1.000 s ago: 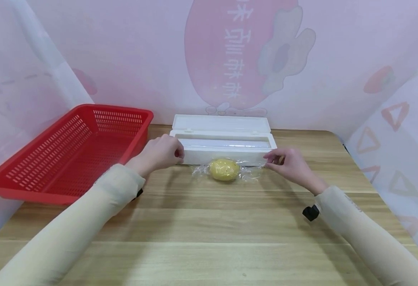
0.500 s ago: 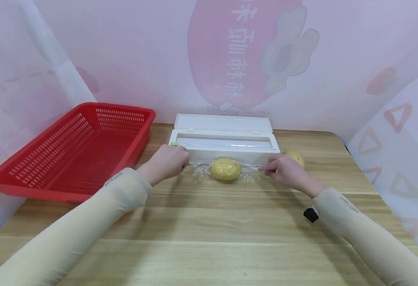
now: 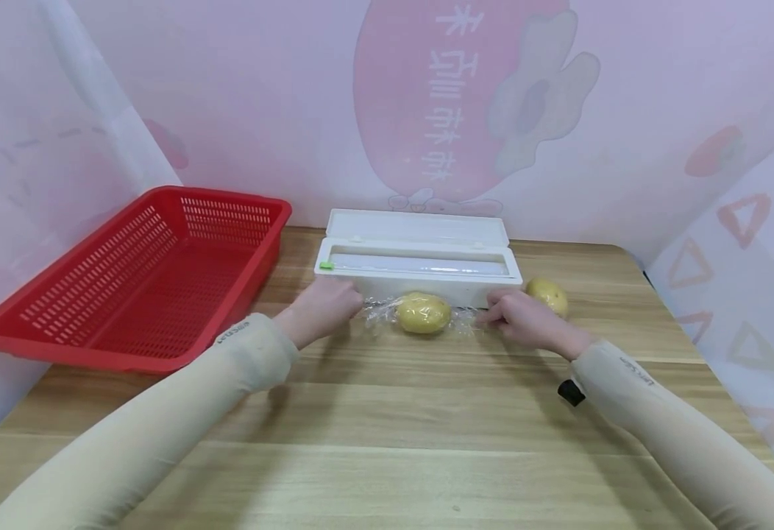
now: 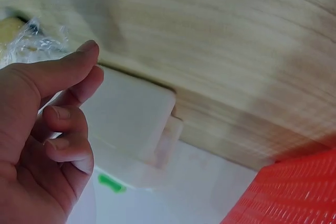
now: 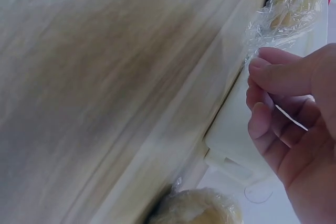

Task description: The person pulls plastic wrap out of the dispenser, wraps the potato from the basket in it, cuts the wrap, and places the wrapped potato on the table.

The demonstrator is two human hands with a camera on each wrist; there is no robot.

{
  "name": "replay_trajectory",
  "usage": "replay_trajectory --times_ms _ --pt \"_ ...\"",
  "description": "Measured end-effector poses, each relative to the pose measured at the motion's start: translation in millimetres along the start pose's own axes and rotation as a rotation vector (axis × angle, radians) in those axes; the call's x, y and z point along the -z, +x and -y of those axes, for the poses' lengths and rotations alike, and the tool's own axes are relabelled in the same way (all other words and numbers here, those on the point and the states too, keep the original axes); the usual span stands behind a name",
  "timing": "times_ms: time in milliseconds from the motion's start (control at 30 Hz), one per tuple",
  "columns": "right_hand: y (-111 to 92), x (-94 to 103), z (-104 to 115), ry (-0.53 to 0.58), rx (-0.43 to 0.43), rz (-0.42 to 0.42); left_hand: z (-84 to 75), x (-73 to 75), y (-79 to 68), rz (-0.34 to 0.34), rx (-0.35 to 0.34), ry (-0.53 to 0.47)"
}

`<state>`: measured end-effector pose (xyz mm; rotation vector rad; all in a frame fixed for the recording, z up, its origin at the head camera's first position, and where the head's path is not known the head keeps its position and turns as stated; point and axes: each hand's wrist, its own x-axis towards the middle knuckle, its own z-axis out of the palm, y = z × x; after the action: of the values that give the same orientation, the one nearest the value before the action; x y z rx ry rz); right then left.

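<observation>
A potato wrapped in cling film [image 3: 422,313] lies on the table against the front of a white cling film dispenser [image 3: 420,283]. The dispenser's lid stands raised, showing the film roll [image 3: 420,265] inside. My left hand [image 3: 326,305] pinches the film's left end, with thumb and forefinger together and the other fingers curled. On the other side, my right hand [image 3: 526,316] pinches the right film end; its thumb and forefinger meet on the film in the right wrist view. Beside that hand sits a second potato [image 3: 547,296], also film-covered [image 5: 202,208].
A red perforated basket [image 3: 129,364] stands at the left of the wooden table [image 3: 387,486]. A green slider [image 3: 326,266] sits at the dispenser's left end. Behind the table rises a pink printed wall [image 3: 261,110].
Both hands have come inward and slightly down toward the wrapped potato's film ends. The second potato and green slider have come into sight from behind the hands.
</observation>
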<state>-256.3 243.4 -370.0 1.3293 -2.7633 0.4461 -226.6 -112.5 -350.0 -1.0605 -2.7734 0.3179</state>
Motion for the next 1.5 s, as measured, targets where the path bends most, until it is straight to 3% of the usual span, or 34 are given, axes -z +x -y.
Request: replay_trajectory --times_ms 400,567,667,867,1167,1233,1333,1500 --pt "5.8 -2.5 2.0 0.029 0.050 0.085 -4.0 -6.5 0.4 0.052 -0.022 -0.021" --pt "7.5 -2.1 1.6 0.046 0.048 0.103 -4.5 -4.6 -2.1 0.087 -0.010 -0.086" --pt "8.1 -1.4 1.5 0.066 0.031 0.107 -6.1 -4.5 -2.9 0.148 0.087 -0.205" --pt "5.2 -3.3 3.5 0.099 -0.033 0.101 -9.6 -1.6 -3.2 0.303 0.377 -0.455" --pt "-2.1 -6.7 7.5 0.130 -0.041 0.096 -19.2 12.9 -6.3 0.344 0.529 -0.548" --pt "-3.5 -6.5 7.2 0.145 -0.046 0.100 -21.6 15.8 -7.5 0.323 0.565 -0.534" --pt "-5.0 -3.6 8.2 0.183 -0.085 0.077 -27.6 22.8 -8.1 0.216 0.590 -0.480" --pt "-0.8 7.9 16.8 0.248 -0.163 -0.099 -46.4 40.7 -1.1 -0.054 0.499 -0.434"
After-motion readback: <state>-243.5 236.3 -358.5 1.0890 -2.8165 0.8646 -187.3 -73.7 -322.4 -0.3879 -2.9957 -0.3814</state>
